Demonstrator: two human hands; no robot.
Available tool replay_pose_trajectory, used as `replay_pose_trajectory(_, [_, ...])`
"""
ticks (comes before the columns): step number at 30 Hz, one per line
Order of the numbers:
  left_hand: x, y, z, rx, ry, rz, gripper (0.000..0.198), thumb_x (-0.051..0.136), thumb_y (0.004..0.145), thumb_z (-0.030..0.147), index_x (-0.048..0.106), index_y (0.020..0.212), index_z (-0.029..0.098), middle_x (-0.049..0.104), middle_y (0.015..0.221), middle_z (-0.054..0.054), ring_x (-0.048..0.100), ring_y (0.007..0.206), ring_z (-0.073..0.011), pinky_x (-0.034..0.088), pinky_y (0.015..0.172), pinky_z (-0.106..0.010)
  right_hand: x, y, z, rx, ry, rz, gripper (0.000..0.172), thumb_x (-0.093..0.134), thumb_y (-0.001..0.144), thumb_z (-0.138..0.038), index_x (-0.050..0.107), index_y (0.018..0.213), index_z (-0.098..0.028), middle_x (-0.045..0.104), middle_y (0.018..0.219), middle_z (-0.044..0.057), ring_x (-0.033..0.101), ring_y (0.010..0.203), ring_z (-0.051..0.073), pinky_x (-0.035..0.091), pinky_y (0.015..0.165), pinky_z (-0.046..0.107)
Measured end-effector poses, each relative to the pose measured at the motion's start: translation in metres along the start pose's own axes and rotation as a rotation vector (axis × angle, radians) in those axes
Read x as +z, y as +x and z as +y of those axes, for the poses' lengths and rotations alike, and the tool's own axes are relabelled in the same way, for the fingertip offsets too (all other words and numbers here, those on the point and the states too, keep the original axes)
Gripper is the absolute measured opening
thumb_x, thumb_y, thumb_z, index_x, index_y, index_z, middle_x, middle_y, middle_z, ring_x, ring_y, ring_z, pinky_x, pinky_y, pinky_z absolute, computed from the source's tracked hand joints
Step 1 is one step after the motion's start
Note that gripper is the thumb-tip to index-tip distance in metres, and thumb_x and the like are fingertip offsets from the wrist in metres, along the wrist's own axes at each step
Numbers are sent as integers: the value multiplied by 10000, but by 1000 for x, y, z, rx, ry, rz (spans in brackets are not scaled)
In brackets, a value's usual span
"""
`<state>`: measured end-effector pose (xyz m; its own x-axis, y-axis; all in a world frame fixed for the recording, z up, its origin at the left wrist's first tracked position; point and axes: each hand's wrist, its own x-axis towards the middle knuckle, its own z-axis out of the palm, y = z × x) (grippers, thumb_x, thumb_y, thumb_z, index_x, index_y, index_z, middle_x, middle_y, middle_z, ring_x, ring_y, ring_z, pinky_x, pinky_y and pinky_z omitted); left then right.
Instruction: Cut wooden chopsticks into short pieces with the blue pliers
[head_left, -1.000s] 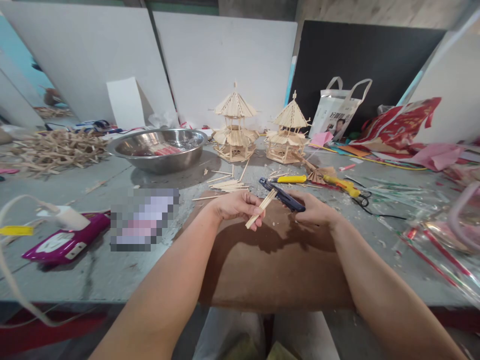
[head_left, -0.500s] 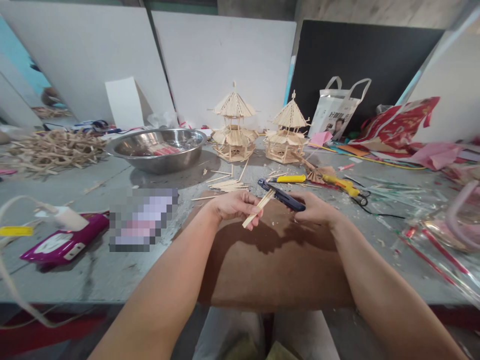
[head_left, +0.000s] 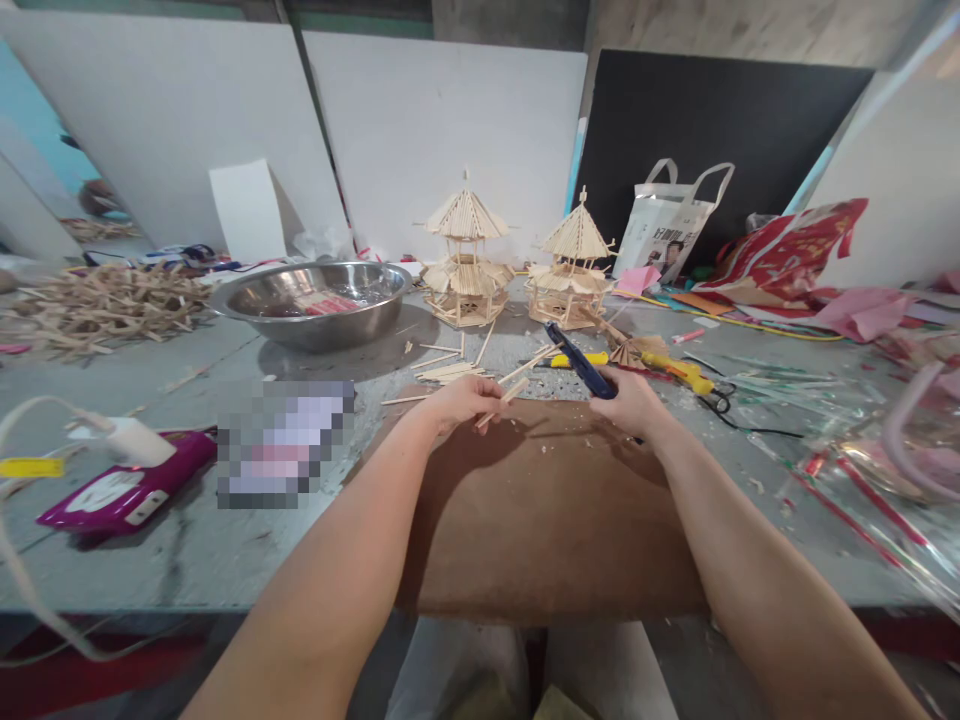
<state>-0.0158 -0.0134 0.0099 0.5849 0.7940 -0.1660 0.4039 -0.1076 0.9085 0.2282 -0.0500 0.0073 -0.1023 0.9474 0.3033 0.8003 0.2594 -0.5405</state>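
on my feed, i have the left hand pinching pale sticks, their length slanting forward-right toward the dark blue tool my right hand grips.

On my feed I see a metal bowl, a purple power strip with a white plug, and a white bag before a black board, near a red bag.

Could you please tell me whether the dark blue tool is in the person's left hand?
No, the right hand grips the dark blue tool, while the left hand holds thin wooden sticks.
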Motion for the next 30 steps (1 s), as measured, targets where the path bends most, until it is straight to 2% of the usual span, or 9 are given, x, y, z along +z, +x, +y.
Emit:
replay_pose_trajectory(3, [-1, 8, -7, -53, 451, 421, 178, 449, 704, 279, 561, 705, 141, 550, 554, -16, 504, 476, -105, 382, 484, -214, 1, 2, 3, 46, -74, 22, 448, 472, 567, -217, 561, 1002, -157, 603, 764, 27, 533, 663, 160, 391, 620, 249])
replay_pose_trajectory(6, [-2, 9, -11, -156, 858, 605, 202, 414, 718, 266, 594, 724, 177, 610, 700, -76, 567, 696, -190, 404, 595, -270, 4, 2, 4, 42, -142, 14, 477, 488, 566, -229, 541, 1038, -183, 615, 852, 41, 553, 745, 187, 400, 669, 270])
replay_pose_trajectory(10, [-3, 8, -15, -290, 1027, 604, 229, 392, 727, 241, 609, 766, 180, 615, 799, -120, 567, 785, -247, 415, 642, -335, 8, 1, 4, 34, -193, 2, 518, 503, 572, -245, 509, 1086, -183, 603, 962, 63, 551, 842, 212, 398, 737, 293])
replay_pose_trajectory(15, [-3, 6, -16, -316, 1052, 600, 232, 404, 717, 207, 615, 807, 165, 599, 846, -126, 540, 850, -260, 418, 680, -359, 10, 1, 3, 14, -234, -28, 530, 510, 581, -245, 491, 1108, -195, 588, 1018, 64, 543, 891, 223, 390, 775, 311])
replay_pose_trajectory(17, [-2, 6, -13, -256, 1057, 651, 249, 412, 701, 177, 613, 848, 165, 584, 894, -125, 500, 923, -267, 411, 710, -358, 11, 1, 2, 8, -247, -31, 527, 513, 583, -244, 490, 1108, -195, 585, 1025, 64, 539, 900, 227, 387, 780, 316])
replay_pose_trajectory(20, [6, 5, -3, -14, 997, 715, 283, 391, 728, 192, 591, 925, 158, 572, 948, -101, 453, 980, -236, 365, 811, -336, 12, 1, 1, 2, -248, -18, 525, 518, 586, -240, 486, 1107, -190, 582, 1029, 65, 534, 908, 228, 385, 785, 319])
replay_pose_trajectory(23, [20, 7, 8, 250, 856, 605, 346, 258, 824, 267, 565, 935, 153, 586, 922, -70, 488, 906, -174, 337, 832, -287, 13, 0, -1, -38, -219, -16, 524, 525, 580, -238, 488, 1099, -174, 569, 1049, 71, 521, 935, 226, 374, 808, 317])
replay_pose_trajectory(26, [34, 8, 12, 304, 751, 517, 393, 203, 844, 342, 543, 871, 148, 590, 809, -64, 522, 776, -160, 370, 705, -259, 16, -1, -6, -82, -208, -23, 532, 522, 565, -216, 486, 1092, -160, 553, 1070, 78, 506, 955, 227, 361, 828, 319])
replay_pose_trajectory(30, [44, 9, 10, 263, 671, 533, 361, 218, 842, 352, 517, 783, 157, 559, 660, -41, 521, 641, -141, 354, 596, -229, 21, -2, -11, -104, -216, -40, 544, 497, 556, -178, 467, 1099, -145, 546, 1064, 86, 491, 962, 225, 351, 832, 318])
